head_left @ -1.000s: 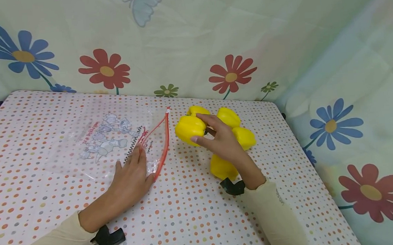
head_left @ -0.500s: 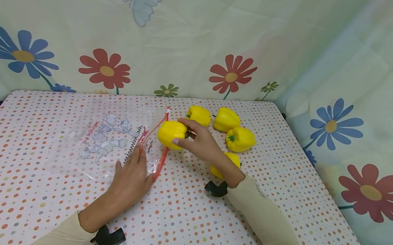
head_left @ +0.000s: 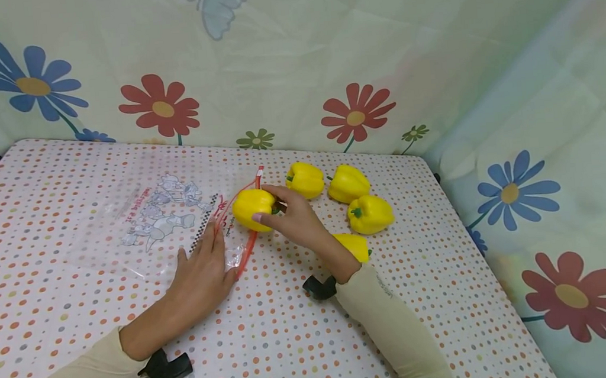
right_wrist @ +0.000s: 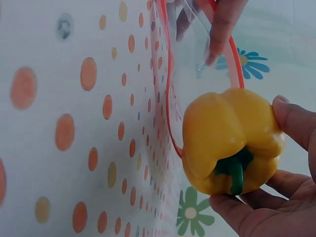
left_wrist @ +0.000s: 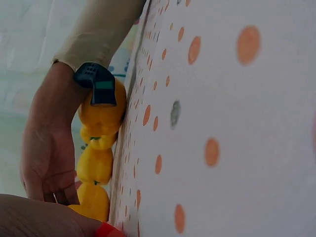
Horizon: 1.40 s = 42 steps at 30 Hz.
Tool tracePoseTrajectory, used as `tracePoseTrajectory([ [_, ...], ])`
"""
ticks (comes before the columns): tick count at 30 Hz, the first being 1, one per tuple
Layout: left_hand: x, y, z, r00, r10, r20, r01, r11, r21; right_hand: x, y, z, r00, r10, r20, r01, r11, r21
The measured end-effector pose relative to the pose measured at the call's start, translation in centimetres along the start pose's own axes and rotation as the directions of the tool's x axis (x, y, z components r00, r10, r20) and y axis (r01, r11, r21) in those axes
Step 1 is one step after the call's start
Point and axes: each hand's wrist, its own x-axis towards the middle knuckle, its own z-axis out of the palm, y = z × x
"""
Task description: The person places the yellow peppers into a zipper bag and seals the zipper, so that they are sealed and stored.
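My right hand (head_left: 297, 222) holds a yellow bell pepper (head_left: 253, 209) between thumb and fingers, its green stem toward the palm. The pepper is at the red-edged mouth of a clear plastic zip bag (head_left: 160, 212), which lies on the table with a printed cartoon design. In the right wrist view, the pepper (right_wrist: 227, 138) overlaps the parted red edges (right_wrist: 238, 69). My left hand (head_left: 198, 283) rests at the bag's mouth, fingers extended on the plastic and thumb beside the red strip. How its fingertips meet the plastic is partly hidden.
Several other yellow bell peppers (head_left: 370, 214) sit on the table right of the bag; one (head_left: 355, 245) is partly behind my right wrist. The table wears a dotted cloth (head_left: 261, 340). A flower-printed curtain (head_left: 282, 54) hangs behind and to the right.
My right hand has carried the bell pepper leftward, away from the other peppers and over the bag's red edge. My left hand has stayed in place.
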Motion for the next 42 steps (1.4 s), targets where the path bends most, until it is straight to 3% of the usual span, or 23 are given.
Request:
tracePoseTrajectory([
  [17,0.0,-0.1,0.1,0.999,0.043,-0.017,-0.043,0.999,0.022,1.6,1.0,2.2,0.996,0.068,-0.056,-0.067,0.997,0.028],
  [28,0.0,0.0,0.1,0.999,0.05,-0.019,-0.05,0.998,0.026,1.3,0.7,1.6,0.999,0.045,0.02,-0.046,0.999,0.023],
  [36,0.0,-0.1,0.1,0.999,0.049,-0.006,-0.049,0.999,0.021,-0.1,0.4,1.7,0.983,0.13,-0.132,-0.108,0.981,0.158],
  [42,0.0,-0.1,-0.1,0.999,0.038,0.001,-0.038,0.999,0.021,-0.1,0.3,2.1,0.976,0.145,-0.165,-0.111,0.974,0.2],
])
